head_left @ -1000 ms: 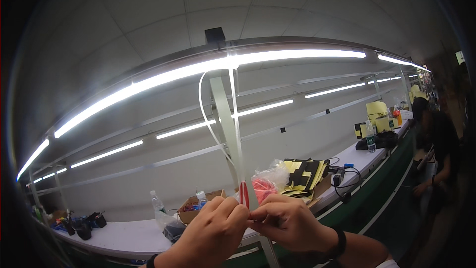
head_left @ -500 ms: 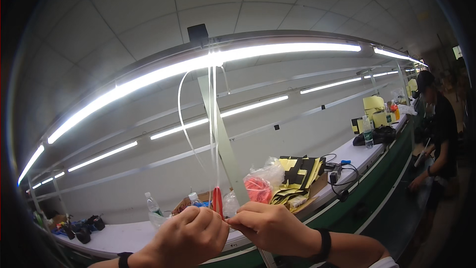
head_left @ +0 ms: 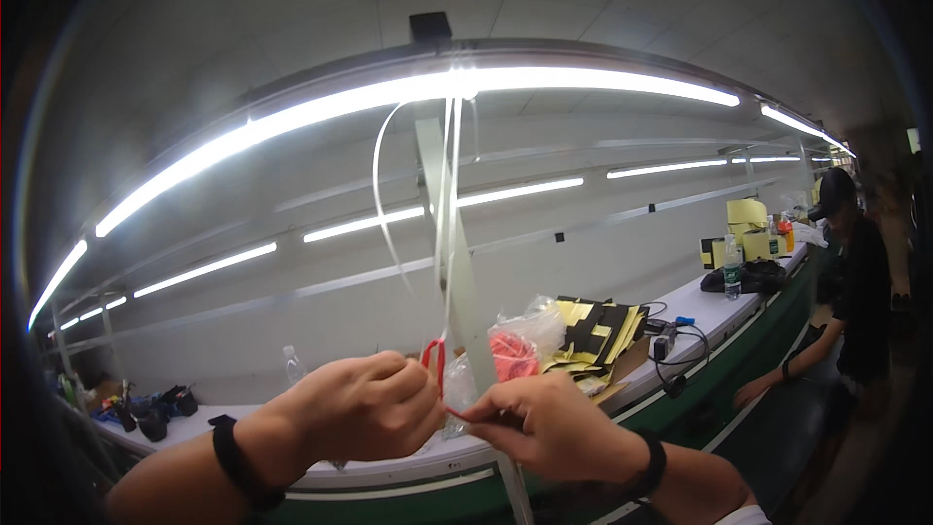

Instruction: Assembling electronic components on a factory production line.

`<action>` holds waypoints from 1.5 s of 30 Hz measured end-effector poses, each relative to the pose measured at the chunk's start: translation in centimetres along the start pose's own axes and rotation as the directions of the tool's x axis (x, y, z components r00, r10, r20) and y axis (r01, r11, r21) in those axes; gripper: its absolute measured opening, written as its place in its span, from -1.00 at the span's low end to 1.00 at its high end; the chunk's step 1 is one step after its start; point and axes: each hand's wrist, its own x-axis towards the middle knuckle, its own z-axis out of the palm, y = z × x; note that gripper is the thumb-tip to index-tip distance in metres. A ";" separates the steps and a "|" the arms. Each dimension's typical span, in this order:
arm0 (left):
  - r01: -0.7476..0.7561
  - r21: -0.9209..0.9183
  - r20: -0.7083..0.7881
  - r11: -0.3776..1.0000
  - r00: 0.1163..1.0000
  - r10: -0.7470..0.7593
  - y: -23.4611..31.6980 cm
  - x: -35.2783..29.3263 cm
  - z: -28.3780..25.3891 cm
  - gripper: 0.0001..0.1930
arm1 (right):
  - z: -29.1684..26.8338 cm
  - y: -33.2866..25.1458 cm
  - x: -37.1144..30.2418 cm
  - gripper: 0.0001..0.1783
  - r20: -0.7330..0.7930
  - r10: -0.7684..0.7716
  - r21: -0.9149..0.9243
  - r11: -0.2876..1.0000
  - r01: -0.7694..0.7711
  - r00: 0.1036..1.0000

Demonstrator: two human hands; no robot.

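A thin red cord (head_left: 440, 367) hangs in a loop from the lower end of long white strips (head_left: 446, 233), which look like cable ties and come down from the lit lamp bar. My left hand (head_left: 364, 410) is closed in a fist at the loop, gripping the cord. My right hand (head_left: 564, 431) pinches the cord's end between thumb and forefinger, a little to the right of the left fist. A short length of red stretches between the two hands. Whatever lies inside the left fist is hidden by its fingers.
Behind my hands, a white bench (head_left: 680, 306) holds a clear bag with a red bundle (head_left: 515, 355), yellow-and-black sheets (head_left: 593, 335), black cables (head_left: 692, 358) and bottles (head_left: 732, 277). A lit lamp bar (head_left: 340, 117) spans overhead. A person in dark clothes (head_left: 860, 282) works at the right.
My view has shifted, so the scene sits farther right. My hands have drawn slightly apart, showing red cord between them. The person's arm at the right reaches further out.
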 end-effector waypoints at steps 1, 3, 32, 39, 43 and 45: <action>0.015 -0.015 0.019 1.000 1.000 -0.015 0.4 -0.1 -0.3 -0.87 | -0.2 0.2 0.1 -0.80 0.006 -0.013 -0.007 1.000 0.013 1.000; 0.084 -0.034 0.141 0.996 0.987 -0.078 0.8 0.3 -0.3 -0.92 | -0.6 1.0 -0.1 -0.82 0.034 0.083 0.109 0.990 -0.086 0.996; 0.763 0.467 0.854 -0.447 -0.520 0.003 51.5 -30.2 -0.7 -0.21 | 22.7 19.4 -29.4 -0.71 -0.085 0.654 0.316 0.733 -0.602 0.752; 0.794 0.183 0.910 -0.580 -0.360 -0.207 55.6 -31.8 0.5 -0.24 | 24.1 19.4 -32.4 -0.69 -0.102 0.689 0.366 0.696 -0.617 0.717; 0.652 0.333 0.867 -0.681 -0.496 -0.051 55.6 -31.7 2.3 -0.38 | 23.2 17.0 -30.1 -0.68 -0.118 0.664 0.466 0.694 -0.549 0.738; 0.697 0.351 0.851 -0.625 -0.517 -0.099 55.8 -31.9 2.7 -0.46 | 22.6 16.2 -29.4 -0.61 -0.176 0.604 0.510 0.731 -0.453 0.777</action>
